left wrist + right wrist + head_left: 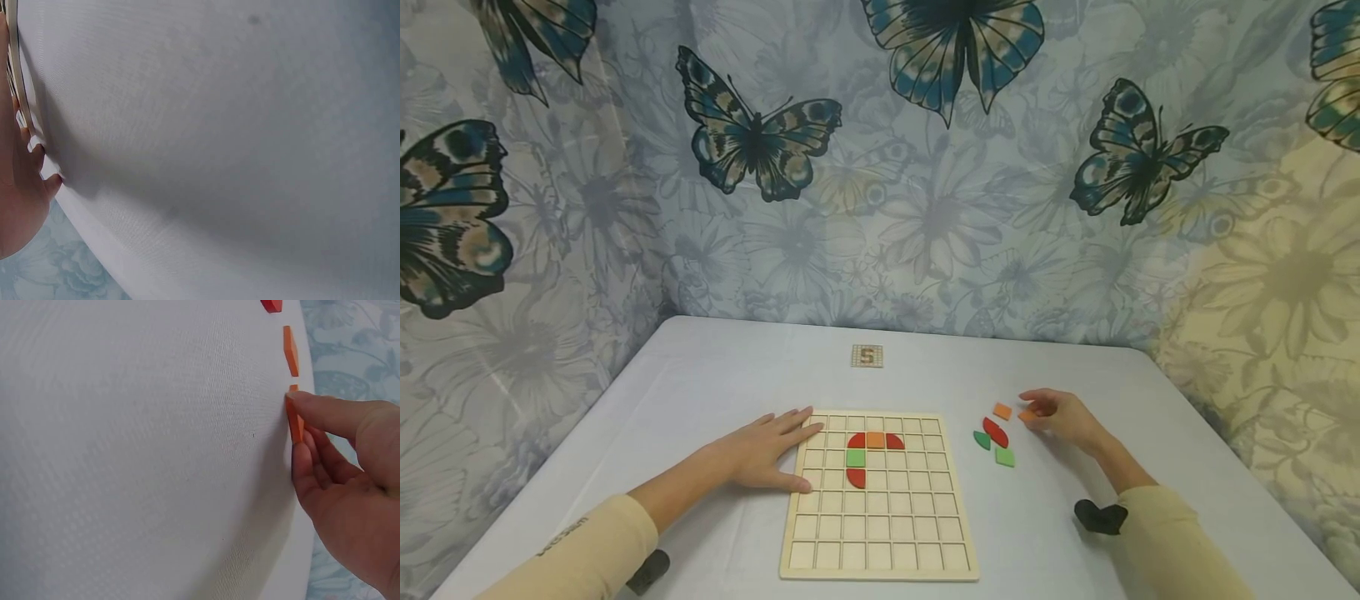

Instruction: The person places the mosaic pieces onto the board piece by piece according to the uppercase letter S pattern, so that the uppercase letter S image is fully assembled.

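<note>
My right hand (pixel 1063 419) pinches an orange square tile (pixel 295 419) between thumb and fingers, close over the white table. Beside it lie another orange square (pixel 1002 411), red curved tile pieces (pixel 996 432), a dark green curved tile (pixel 982 439) and a light green square (pixel 1004 457). Fingers spread, my left hand (pixel 763 454) rests at the left edge of a wooden grid board (pixel 880 553). On that board, an orange square (pixel 876 440) sits between two red quarter-round tiles in one row. Under the left one come a green square (pixel 855 457) and a red quarter-round (pixel 856 477).
A small gridded card (pixel 867 357) with an S-like or 5-like figure lies toward the back of the white-covered table (pixel 730 367). Behind the table hangs butterfly-patterned cloth (pixel 940 217). Dark wrist straps (pixel 1101 517) sit at both sleeves.
</note>
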`<control>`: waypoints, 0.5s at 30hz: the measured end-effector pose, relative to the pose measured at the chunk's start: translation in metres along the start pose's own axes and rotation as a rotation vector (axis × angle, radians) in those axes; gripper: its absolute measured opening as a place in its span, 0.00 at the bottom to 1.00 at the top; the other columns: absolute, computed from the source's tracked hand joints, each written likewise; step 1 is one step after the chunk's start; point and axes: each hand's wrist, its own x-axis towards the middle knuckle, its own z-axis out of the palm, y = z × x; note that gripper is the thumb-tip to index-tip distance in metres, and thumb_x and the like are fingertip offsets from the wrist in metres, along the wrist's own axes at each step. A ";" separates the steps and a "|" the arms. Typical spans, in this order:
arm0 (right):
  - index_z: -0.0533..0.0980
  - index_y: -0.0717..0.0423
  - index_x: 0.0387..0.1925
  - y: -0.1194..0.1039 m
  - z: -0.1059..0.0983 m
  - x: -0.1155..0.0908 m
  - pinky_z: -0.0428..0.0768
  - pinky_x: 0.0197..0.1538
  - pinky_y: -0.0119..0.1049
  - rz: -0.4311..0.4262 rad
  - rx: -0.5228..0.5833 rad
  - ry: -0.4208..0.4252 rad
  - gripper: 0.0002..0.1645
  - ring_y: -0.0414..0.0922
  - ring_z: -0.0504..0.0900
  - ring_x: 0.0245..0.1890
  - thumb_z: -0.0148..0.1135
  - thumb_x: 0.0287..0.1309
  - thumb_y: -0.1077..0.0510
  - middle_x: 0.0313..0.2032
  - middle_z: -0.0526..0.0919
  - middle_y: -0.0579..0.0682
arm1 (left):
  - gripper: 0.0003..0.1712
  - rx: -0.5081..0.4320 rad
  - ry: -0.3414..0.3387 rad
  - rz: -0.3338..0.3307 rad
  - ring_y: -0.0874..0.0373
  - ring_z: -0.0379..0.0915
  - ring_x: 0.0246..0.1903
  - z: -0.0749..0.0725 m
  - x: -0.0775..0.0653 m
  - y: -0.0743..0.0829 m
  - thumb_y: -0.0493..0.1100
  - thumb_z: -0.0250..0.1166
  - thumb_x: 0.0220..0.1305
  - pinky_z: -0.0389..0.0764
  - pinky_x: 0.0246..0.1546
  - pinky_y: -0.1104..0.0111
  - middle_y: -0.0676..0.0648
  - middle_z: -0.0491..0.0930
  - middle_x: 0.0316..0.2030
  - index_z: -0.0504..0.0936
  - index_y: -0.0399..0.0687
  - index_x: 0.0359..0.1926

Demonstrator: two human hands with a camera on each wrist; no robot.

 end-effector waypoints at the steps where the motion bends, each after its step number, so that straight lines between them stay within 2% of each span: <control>1: 0.73 0.67 0.56 0.000 0.000 0.000 0.78 0.43 0.38 0.005 -0.002 -0.001 0.27 0.54 0.74 0.44 0.67 0.54 0.67 0.45 0.78 0.61 | 0.55 0.000 0.000 0.000 0.46 0.43 0.71 0.000 0.000 0.000 0.79 0.51 0.54 0.50 0.65 0.48 0.45 0.45 0.74 0.53 0.53 0.74; 9: 0.74 0.66 0.55 0.000 0.000 0.000 0.76 0.36 0.36 0.009 -0.022 0.021 0.24 0.54 0.73 0.42 0.67 0.55 0.65 0.42 0.76 0.59 | 0.54 0.002 -0.001 0.012 0.45 0.44 0.70 -0.001 0.000 0.000 0.77 0.52 0.56 0.51 0.65 0.47 0.43 0.45 0.73 0.54 0.51 0.74; 15: 0.76 0.68 0.52 0.001 0.001 -0.001 0.78 0.33 0.36 -0.010 -0.004 0.078 0.21 0.54 0.76 0.41 0.66 0.56 0.65 0.43 0.77 0.63 | 0.55 0.002 0.001 0.006 0.46 0.44 0.70 -0.002 0.000 0.000 0.78 0.52 0.55 0.51 0.65 0.47 0.43 0.45 0.73 0.53 0.52 0.74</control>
